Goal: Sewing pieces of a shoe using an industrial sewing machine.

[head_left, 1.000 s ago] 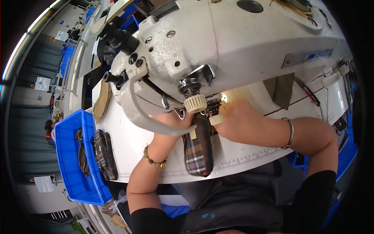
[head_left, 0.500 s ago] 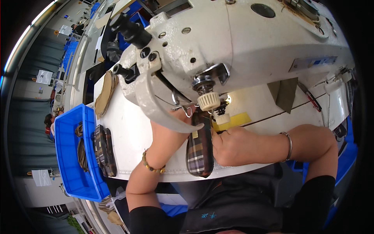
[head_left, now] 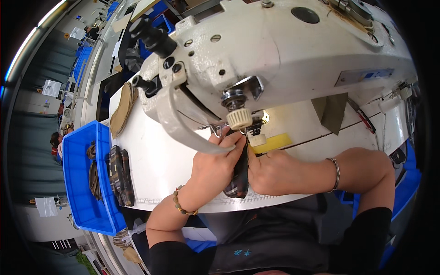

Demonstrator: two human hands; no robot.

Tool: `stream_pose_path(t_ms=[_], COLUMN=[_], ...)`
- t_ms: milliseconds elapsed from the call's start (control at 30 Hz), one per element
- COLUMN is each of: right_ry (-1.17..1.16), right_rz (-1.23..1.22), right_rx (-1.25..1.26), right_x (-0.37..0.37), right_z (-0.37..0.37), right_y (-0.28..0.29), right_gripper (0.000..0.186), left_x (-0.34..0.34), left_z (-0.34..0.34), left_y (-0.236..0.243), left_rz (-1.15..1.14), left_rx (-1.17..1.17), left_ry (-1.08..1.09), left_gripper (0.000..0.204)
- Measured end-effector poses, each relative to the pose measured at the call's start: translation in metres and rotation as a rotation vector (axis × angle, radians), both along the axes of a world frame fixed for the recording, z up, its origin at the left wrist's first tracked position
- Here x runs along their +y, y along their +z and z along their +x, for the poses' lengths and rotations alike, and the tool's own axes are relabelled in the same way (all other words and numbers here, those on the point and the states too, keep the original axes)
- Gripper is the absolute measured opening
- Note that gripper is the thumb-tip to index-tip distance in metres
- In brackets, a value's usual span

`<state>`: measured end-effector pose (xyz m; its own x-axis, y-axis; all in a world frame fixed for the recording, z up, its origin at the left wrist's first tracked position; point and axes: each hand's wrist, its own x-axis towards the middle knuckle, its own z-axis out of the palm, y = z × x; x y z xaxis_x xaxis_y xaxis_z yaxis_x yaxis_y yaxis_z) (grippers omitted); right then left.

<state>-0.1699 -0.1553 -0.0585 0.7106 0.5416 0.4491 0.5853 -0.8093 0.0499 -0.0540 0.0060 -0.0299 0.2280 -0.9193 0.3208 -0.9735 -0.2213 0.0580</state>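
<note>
A dark plaid fabric piece [head_left: 239, 176] stands on edge on the white table [head_left: 156, 160], just below the needle area of a big white sewing machine [head_left: 275, 59]. My left hand [head_left: 215, 167] grips its left side, fingertips up by the cream knob [head_left: 239, 118]. My right hand [head_left: 270, 172] presses against its right side, closed around the edge. A beaded bracelet sits on my left wrist, a thin bangle on the right one.
A stack of plaid pieces [head_left: 120, 174] lies at the table's left edge. Beside it a blue bin [head_left: 82, 183] holds more parts. Tan oval pieces [head_left: 123, 107] lie at the far left. A yellow strip [head_left: 271, 143] sits right of the needle.
The plaid piece has turned from lying flat to standing on edge. My right hand came down from the needle area and both hands closed in around the piece.
</note>
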Motion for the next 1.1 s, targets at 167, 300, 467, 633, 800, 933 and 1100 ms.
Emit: stream_pose_path(t_ms=[167, 300, 467, 633, 800, 933, 1100], right_ry=[-0.024, -0.004, 0.019, 0.036, 0.013, -0.024, -0.052], right_rz=[-0.005, -0.028, -0.033, -0.034, -0.053, -0.047, 0.012], right_rx=[-0.002, -0.082, -0.067, -0.061, -0.063, -0.126, -0.072], right_x=[-0.001, 0.003, 0.005, 0.005, 0.004, 0.001, -0.004], right_z=[0.001, -0.004, -0.007, -0.006, -0.003, 0.005, 0.008], right_y=[-0.003, 0.0, 0.0, 0.001, -0.002, -0.009, -0.012], right_gripper=[0.031, 0.032, 0.032, 0.031, 0.027, 0.023, 0.02], left_x=[0.005, 0.01, 0.011, 0.011, 0.008, 0.004, 0.013], left_z=[0.0, -0.004, -0.005, -0.006, 0.001, 0.012, 0.015], left_y=[0.008, 0.011, 0.012, 0.013, 0.009, 0.009, 0.039], left_rz=[0.116, 0.062, 0.081, 0.106, 0.078, 0.08, 0.204], left_rx=[0.041, 0.056, 0.001, 0.012, 0.028, 0.014, 0.224], left_ry=[0.016, -0.051, -0.057, -0.063, -0.051, -0.026, -0.073], left_gripper=[0.038, 0.042, 0.04, 0.038, 0.038, 0.036, 0.049])
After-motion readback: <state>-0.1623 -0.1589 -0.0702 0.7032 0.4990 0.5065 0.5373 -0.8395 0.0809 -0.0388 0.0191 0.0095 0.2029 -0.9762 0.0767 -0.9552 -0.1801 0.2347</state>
